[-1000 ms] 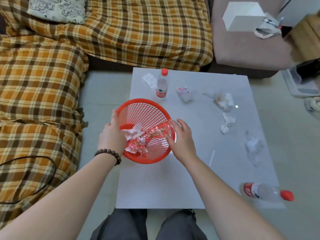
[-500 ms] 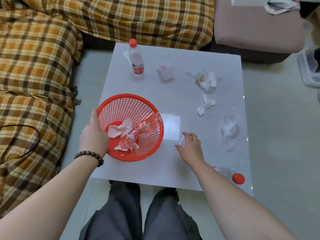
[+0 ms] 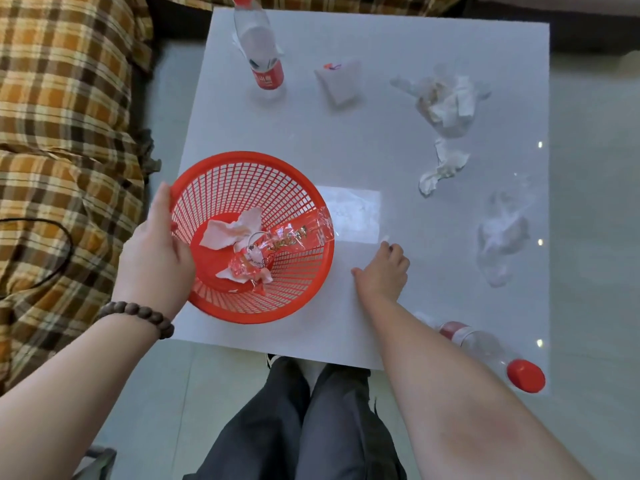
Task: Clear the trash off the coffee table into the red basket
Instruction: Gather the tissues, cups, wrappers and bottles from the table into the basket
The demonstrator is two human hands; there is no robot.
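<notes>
A home living room. A sofa (image 3: 65,109) draped in an orange and brown plaid cover fills the left side of the frame and runs along the top edge. A low white counter (image 3: 374,150) sits in the centre on a pale tiled floor (image 3: 592,237). Household litter lies on the counter: crumpled tissues (image 3: 443,168), a plastic water bottle (image 3: 258,46) at upper centre.

White coffee table (image 3: 363,140), red basket (image 3: 294,299) near its left edge, two bottles (one upright (image 3: 258,46), one lying (image 3: 485,351)), crumpled tissues (image 3: 445,98)
</notes>
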